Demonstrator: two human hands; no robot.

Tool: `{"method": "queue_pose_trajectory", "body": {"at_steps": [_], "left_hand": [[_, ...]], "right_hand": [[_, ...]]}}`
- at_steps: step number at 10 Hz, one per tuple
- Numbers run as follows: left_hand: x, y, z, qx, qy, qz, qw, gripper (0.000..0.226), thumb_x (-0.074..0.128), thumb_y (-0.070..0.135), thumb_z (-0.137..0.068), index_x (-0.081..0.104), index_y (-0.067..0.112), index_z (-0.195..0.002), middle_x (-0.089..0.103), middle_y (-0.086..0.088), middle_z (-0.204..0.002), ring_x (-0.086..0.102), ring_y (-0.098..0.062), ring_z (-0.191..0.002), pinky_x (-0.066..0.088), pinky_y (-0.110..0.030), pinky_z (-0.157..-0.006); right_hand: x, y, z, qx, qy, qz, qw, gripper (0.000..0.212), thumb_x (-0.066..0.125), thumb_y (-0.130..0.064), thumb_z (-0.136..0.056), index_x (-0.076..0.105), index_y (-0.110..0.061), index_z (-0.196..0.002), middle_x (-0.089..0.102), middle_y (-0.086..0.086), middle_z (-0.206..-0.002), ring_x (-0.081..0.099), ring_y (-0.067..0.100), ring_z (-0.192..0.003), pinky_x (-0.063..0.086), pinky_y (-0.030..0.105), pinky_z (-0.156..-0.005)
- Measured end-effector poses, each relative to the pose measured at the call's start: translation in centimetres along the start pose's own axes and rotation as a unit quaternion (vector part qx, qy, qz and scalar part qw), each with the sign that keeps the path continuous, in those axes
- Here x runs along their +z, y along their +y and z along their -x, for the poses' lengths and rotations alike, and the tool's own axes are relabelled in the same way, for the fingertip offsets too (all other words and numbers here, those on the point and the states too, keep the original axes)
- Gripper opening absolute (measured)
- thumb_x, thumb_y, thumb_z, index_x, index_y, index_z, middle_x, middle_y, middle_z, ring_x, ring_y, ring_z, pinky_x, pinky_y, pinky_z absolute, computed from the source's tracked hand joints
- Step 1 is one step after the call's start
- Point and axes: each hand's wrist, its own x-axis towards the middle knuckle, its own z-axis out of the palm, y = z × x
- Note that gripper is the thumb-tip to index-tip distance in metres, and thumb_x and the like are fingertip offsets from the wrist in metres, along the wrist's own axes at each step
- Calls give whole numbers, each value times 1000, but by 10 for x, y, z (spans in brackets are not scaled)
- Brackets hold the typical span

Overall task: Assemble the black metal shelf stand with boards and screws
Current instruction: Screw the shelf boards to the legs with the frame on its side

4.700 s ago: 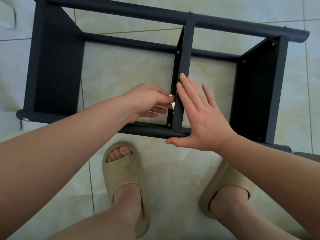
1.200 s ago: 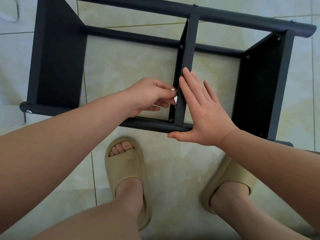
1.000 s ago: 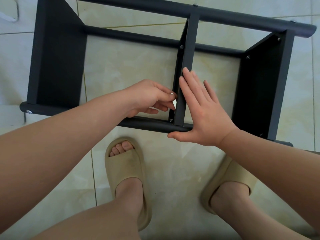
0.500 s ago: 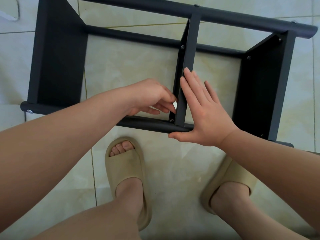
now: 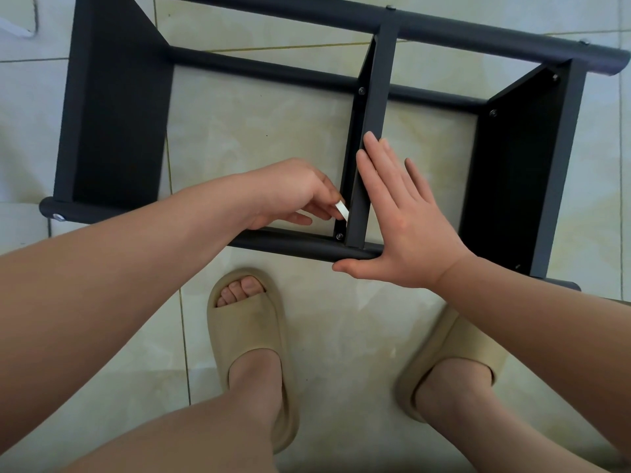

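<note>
— While the black shelf stand lies on its side on the tiled floor, how much looks built?
— Most of it; a left board, a right board and a narrow middle board sit between the rails; a screw shows at the middle board's near end.
— And the hands?
— The right hand is spread flat against the middle board, bracing it; the left hand pinches a small white piece just beside that board; what it is cannot be told; probably only final tightening remains.
</note>
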Motion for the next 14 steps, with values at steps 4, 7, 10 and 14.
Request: {"method": "queue_pose_trajectory", "body": {"at_steps": [4, 7, 10, 14], "left_hand": [[-6, -7, 9, 11, 0, -79, 997, 15, 60, 11, -96, 71, 18, -89, 76, 12, -81, 66, -9, -97, 47, -28, -83], [-6, -12, 15, 37, -15, -132, 990, 16, 64, 9, -93, 72, 17, -82, 68, 6, -77, 55, -15, -77, 41, -32, -81], [-9, -4, 14, 55, -11, -227, 972, 11, 73, 14, -84, 76, 24, -81, 75, 8, -77, 63, -5, -72, 49, -32, -74], [-5, -5, 5, 62, 1, -22, 998, 11, 68, 14, -91, 74, 21, -84, 73, 9, -85, 66, -6, -84, 55, -25, -79]], "right_hand": [[1, 0, 0, 1, 2, 2, 1000, 129, 58, -82, -72, 8, -3, -160, -4, 10, -170, -5, 26, -157, 10, 56, -124], [2, 0, 1, 0, 7, 3, 1000, 127, 55, -83, -73, 8, -4, -161, -3, 10, -170, -4, 26, -157, 10, 56, -124], [1, 0, 0, 1, 3, 6, 1000, 127, 54, -83, -73, 6, -4, -161, -4, 10, -170, -5, 26, -157, 10, 56, -124], [1, 0, 1, -1, 4, 4, 1000, 128, 55, -84, -73, 7, -3, -160, -4, 10, -170, -5, 27, -157, 10, 56, -124]]}}
